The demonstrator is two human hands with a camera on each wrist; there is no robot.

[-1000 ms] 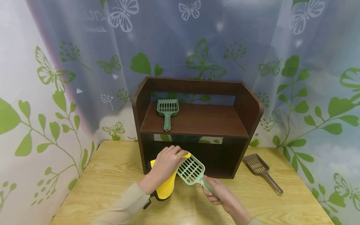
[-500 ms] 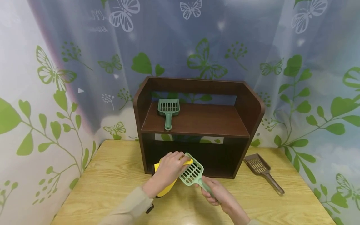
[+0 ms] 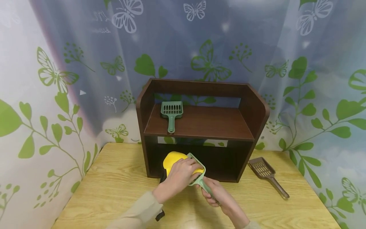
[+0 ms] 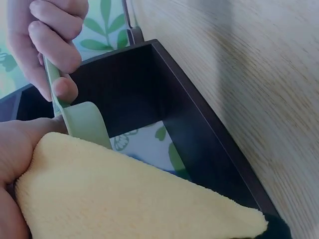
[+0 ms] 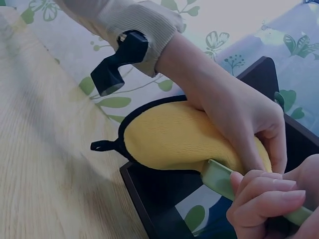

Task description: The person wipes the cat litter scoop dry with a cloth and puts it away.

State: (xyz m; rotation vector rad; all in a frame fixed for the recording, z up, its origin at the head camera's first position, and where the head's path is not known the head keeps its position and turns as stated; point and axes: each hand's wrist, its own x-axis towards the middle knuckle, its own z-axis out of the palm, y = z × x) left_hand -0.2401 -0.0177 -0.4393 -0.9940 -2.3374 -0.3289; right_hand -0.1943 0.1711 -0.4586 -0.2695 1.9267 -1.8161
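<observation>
My right hand (image 3: 218, 194) grips the handle of a light green slotted litter scoop (image 3: 197, 182), its head pointing up and to the left. Over that head, my left hand (image 3: 183, 174) pinches a yellow cleaning cloth (image 3: 172, 159) against the slots, thumb at the rim. In the right wrist view the cloth (image 5: 169, 134) has black edging and a small black hanging loop (image 5: 103, 145). It hides most of the scoop head (image 4: 88, 122) in the left wrist view. Both hands are in front of the shelf's lower compartment.
Behind the hands a dark brown two-tier shelf (image 3: 211, 122) stands on the wooden table (image 3: 114, 181). A darker green litter scoop (image 3: 171, 122) lies on its upper board, at the left. To the right of the shelf, a brown litter scoop (image 3: 274, 183) lies on the table.
My left hand has slid right and down across the scoop head with the cloth, whose loose part has swung up behind the hand. My right hand has shifted slightly left with the scoop.
</observation>
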